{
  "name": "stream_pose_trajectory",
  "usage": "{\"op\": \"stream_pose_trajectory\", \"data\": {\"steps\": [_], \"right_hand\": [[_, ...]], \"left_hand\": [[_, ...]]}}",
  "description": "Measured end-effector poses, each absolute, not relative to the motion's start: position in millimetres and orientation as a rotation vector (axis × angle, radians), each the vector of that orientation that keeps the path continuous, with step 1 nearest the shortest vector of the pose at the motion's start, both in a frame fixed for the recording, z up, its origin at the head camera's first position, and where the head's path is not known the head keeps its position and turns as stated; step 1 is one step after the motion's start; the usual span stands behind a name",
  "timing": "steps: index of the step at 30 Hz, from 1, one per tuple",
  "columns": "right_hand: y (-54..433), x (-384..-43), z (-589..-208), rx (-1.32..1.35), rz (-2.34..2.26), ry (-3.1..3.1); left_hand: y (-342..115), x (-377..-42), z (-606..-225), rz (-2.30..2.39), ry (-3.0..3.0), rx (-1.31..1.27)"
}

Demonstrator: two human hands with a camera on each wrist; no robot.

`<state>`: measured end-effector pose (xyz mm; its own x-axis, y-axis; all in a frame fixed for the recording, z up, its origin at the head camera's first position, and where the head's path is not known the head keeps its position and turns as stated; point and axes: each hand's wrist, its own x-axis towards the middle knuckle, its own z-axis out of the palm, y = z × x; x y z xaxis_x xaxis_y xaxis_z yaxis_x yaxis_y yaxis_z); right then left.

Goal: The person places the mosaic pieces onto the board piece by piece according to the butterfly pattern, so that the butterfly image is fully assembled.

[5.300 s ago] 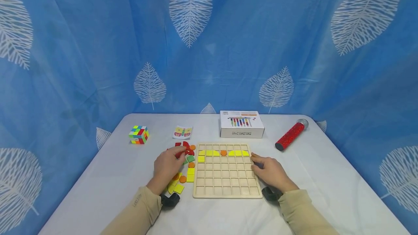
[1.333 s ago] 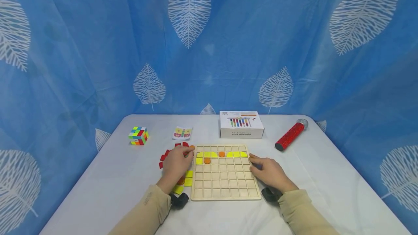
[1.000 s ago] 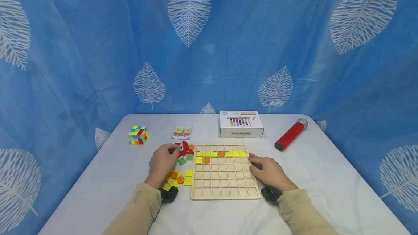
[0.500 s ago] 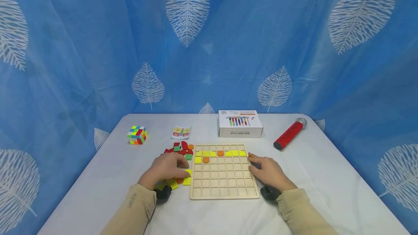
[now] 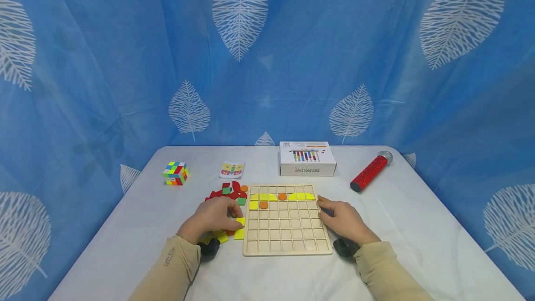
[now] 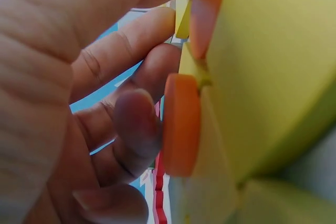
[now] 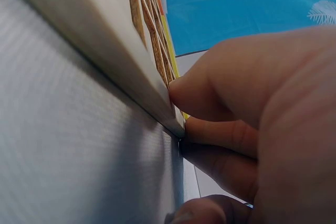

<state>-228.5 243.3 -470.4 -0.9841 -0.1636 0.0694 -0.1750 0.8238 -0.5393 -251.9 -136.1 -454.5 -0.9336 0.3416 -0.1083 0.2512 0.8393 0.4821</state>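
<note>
My left hand [image 5: 213,217] is at the left side of the wooden grid board [image 5: 290,234], its thumb and index finger curled at a yellow square tile [image 5: 241,219]. Close up in the left wrist view, fingertips meet a yellow tile's edge [image 6: 182,18], and an orange disc [image 6: 181,127] lies close by the hand. My right hand [image 5: 346,219] holds the board's right edge, thumb and fingers on its rim [image 7: 149,85]. Yellow pieces and an orange disc [image 5: 282,197] fill part of the second row; a yellow square [image 5: 253,205] and another orange disc [image 5: 264,205] start the third.
Red pieces [image 5: 236,186], green squares [image 5: 241,201] and yellow tiles [image 5: 239,234] lie loose left of the board. Behind stand a puzzle cube [image 5: 176,173], a printed pattern card [image 5: 231,170] and a white box [image 5: 308,159]. A red glittery microphone [image 5: 371,172] lies at right.
A second orange disc has come onto the board's third row. My left hand has shifted a green square onto the red pieces, then come down to the yellow tiles. The right hand stays put.
</note>
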Motion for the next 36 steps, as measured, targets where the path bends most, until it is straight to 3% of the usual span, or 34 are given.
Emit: {"op": "stream_pose_trajectory", "data": {"steps": [20, 36], "right_hand": [[242.9, -230.6, -468.7, 0.299, 0.890, -2.977], [244.7, -229.9, -472.0, 0.273, 0.917, -2.971]], "left_hand": [[-129.7, -249.1, -447.7, 0.720, 2.933, 0.417], [-82.9, -247.8, -447.9, 0.611, 3.206, 0.703]]}}
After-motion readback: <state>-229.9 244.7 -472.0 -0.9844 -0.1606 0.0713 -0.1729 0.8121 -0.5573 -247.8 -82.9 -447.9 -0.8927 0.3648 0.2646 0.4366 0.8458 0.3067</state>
